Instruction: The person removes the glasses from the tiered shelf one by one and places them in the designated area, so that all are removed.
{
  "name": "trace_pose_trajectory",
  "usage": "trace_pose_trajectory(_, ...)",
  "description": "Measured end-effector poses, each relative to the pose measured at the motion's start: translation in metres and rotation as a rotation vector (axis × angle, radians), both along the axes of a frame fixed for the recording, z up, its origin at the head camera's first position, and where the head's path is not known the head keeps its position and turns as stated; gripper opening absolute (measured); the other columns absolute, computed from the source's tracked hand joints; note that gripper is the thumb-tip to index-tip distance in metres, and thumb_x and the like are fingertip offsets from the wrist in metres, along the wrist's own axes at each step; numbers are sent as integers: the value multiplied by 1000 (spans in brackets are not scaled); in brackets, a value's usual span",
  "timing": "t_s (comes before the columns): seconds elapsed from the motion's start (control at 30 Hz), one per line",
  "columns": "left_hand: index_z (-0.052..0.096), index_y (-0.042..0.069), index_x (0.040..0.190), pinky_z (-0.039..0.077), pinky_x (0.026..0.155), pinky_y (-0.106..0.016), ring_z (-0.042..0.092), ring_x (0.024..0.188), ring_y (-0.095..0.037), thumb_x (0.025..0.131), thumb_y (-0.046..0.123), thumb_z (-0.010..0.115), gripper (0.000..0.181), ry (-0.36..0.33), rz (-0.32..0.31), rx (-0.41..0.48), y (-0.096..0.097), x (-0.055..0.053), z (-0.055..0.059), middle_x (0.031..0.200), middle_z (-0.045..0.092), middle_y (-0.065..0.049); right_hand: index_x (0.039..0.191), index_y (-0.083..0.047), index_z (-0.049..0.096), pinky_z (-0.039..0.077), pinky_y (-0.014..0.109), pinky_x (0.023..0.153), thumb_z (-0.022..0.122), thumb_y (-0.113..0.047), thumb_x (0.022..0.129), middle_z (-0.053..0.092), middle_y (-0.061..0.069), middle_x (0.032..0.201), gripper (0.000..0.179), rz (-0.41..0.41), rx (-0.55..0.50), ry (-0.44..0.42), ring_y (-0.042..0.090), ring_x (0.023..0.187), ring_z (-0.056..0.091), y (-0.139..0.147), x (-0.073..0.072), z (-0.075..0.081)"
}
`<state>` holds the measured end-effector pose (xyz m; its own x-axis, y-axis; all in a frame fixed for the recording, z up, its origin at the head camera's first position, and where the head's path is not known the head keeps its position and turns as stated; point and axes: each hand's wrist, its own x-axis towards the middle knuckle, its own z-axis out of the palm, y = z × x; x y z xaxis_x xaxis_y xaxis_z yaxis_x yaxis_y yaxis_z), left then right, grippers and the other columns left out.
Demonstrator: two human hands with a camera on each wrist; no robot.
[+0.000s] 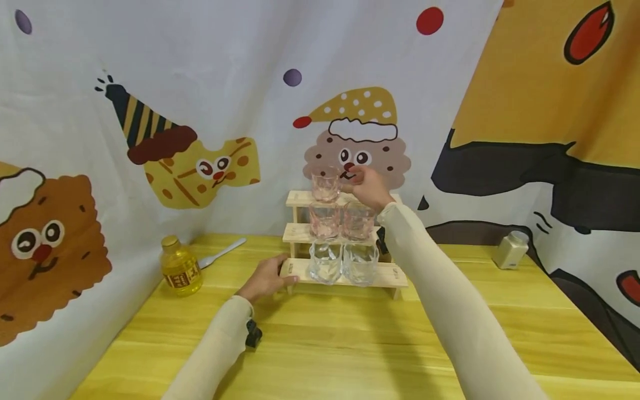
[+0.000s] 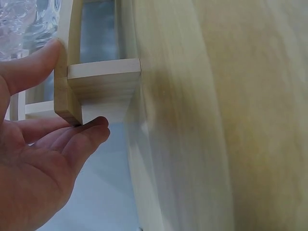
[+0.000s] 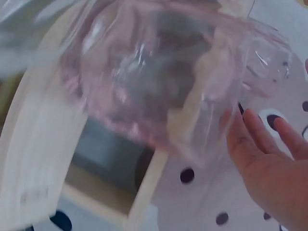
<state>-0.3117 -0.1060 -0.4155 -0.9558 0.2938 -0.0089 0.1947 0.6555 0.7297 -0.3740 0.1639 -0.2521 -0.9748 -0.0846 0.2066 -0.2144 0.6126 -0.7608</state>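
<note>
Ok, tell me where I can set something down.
The table is bare before the rack, between left sleeve and right sleeve, and right of that sleeve, before the pale jar. Crowded: left rear, with bottle and spoon; the rack, with glasses, left hand and right hand.

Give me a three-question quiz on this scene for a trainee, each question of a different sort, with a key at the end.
1. How many glasses stand on the middle tier of the wooden stand?

2. True or false: in the head view, the yellow bottle stands to the left of the wooden stand.

3. What does the left grip hold?
A) a glass
B) the white spoon
C) the left end of the bottom tier

Key:
1. Two, both pink.
2. True.
3. C.
</note>
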Motion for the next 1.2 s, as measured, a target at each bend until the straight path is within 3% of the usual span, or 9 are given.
trace_pose_trajectory(0.2, 39, 0, 152, 51, 103, -52, 59, 127, -37, 94, 26, 72, 72, 2, -6, -22, 0, 2, 4, 140, 60, -22, 155, -9, 35, 48, 50, 107, 69, -20, 95, 49, 20, 147, 69, -29, -114, -58, 35, 132, 51, -22, -13, -2)
trace_pose_trajectory(0.37, 38, 0, 153, 49, 106, -53, 55, 132, -39, 94, 28, 72, 74, -4, 1, -38, 0, 2, 4, 144, 56, -23, 153, -8, 38, 50, 46, 102, 72, -26, 93, 55, 16, 135, 72, -62, -66, -37, 30, 121, 56, -38, -18, -1)
trace_pose_trajectory(0.6, 39, 1, 153, 51, 104, -52, 58, 128, -37, 94, 27, 73, 72, -12, 4, -19, 2, 3, 4, 139, 61, -20, 157, -10, 31, 43, 47, 115, 74, -33, 91, 39, 12, 159, 82, -84, -80, -52, 32, 142, 45, -48, -21, 0)
trace_pose_trajectory(0.87, 38, 2, 154, 48, 107, -54, 53, 134, -39, 94, 29, 73, 75, -19, 2, -31, 4, -1, 8, 144, 56, -21, 157, -12, 31, 41, 47, 117, 73, -25, 93, 39, 12, 160, 78, -96, -165, -66, 31, 146, 40, -51, -30, 1)
trace_pose_trajectory(1.2, 41, 0, 152, 54, 100, -50, 61, 123, -36, 93, 26, 74, 72, -2, 12, -51, 2, 0, 4, 138, 61, -21, 157, -12, 29, 40, 47, 118, 72, -19, 94, 36, 14, 161, 77, -83, -222, -87, 31, 149, 37, -56, -32, -4)
